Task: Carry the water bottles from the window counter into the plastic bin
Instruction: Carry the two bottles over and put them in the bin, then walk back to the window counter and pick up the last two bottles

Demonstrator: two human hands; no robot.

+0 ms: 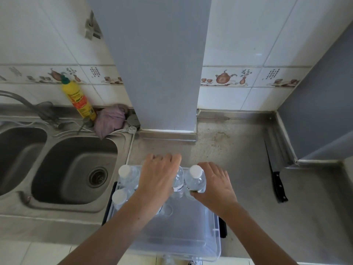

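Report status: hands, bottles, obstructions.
Right hand grips white-capped clear water bottle over clear plastic bin. Left hand holds another. Two more binned. Nothing blocking.

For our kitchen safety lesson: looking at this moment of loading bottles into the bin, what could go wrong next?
1. The plastic bin overhangs the counter edge; added weight might tip it.
2. The right hand lowers a bottle beside standing ones; it could topple them.
3. A knife lies nearby.
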